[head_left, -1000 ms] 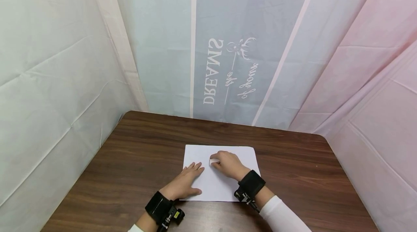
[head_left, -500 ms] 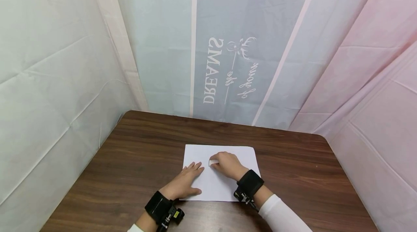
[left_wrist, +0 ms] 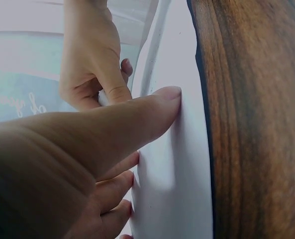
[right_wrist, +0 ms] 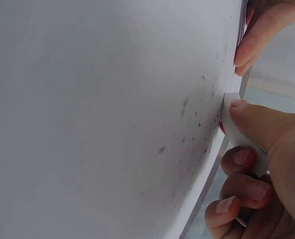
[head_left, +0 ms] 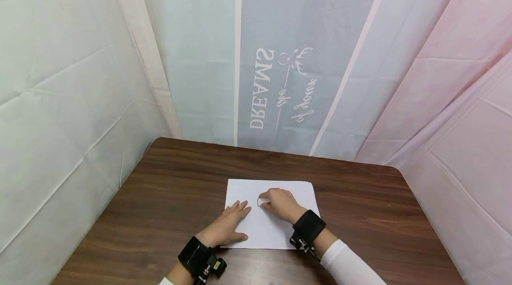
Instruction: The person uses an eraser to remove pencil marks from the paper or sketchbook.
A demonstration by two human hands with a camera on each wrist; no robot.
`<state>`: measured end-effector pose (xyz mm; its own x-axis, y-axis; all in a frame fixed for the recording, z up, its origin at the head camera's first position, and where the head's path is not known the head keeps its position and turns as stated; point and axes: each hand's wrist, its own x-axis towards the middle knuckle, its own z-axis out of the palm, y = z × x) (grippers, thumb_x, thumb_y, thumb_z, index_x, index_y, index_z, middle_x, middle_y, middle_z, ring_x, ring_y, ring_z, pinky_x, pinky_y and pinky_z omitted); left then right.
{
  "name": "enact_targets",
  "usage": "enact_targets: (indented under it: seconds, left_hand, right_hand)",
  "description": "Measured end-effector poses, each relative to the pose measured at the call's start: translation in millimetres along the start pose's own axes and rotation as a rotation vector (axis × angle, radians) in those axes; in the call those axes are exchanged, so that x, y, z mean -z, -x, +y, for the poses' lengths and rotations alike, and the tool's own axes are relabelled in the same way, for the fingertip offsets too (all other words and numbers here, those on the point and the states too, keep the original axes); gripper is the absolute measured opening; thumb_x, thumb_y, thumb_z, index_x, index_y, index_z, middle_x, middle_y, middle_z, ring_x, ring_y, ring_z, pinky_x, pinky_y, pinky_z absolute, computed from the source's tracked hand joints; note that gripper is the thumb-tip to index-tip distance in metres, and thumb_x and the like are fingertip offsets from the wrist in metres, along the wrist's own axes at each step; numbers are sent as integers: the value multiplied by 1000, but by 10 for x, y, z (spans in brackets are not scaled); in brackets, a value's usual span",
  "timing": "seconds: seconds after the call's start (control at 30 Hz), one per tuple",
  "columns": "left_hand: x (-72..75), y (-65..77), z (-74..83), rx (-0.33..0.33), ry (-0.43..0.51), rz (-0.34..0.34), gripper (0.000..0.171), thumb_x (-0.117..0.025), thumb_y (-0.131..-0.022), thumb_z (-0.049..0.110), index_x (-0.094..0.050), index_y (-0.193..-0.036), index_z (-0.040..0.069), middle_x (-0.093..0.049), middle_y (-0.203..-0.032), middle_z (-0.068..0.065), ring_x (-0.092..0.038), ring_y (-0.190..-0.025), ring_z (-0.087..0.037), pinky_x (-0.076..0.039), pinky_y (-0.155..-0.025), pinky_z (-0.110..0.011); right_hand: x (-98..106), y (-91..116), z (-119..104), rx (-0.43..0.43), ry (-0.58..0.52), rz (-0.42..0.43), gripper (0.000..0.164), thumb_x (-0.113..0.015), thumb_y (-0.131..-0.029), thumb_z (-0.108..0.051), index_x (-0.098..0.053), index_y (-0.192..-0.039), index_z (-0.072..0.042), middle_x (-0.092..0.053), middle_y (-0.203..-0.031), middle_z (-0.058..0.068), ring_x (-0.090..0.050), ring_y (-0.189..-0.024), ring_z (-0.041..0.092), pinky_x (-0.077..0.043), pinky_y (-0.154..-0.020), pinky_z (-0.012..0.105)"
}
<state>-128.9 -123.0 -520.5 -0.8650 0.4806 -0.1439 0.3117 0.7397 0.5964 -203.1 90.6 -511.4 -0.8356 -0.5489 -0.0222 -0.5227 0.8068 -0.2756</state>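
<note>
A white sheet of paper lies on the wooden table. My left hand rests on its left side, fingers spread and straight, thumb pointing right. Near the sheet's middle, my right hand pinches a white eraser between thumb and fingers. In the right wrist view the eraser's end meets the paper, and dark crumbs lie scattered beside it. Most of the eraser is covered by the fingers. The left wrist view shows the left thumb on the paper, with the right hand beyond it.
The brown table reaches around the sheet on all sides. Behind it hangs a grey-blue printed curtain, with pale cloth on the left and pink cloth on the right. Each wrist wears a black strap with a camera.
The right hand and the eraser have shifted a little over the paper, left and then slightly back right. The left hand stays in place on the sheet.
</note>
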Motion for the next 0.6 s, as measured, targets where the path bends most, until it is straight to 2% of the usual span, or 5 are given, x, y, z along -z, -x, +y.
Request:
enact_targets:
  seconds: [0.6]
  left_hand:
    - [36,-12,24,11,-7,-5,79,-85,-81,25,-49,-148,1,-38,-161,-21,-32,-151,-43,-29,-122,-60]
  right_hand:
    - [38,29,45,-13,-5,3,25,-75,-91,-23,-78,-115,-14,-78,-110,4,-74,-102,23,-61,-80,40]
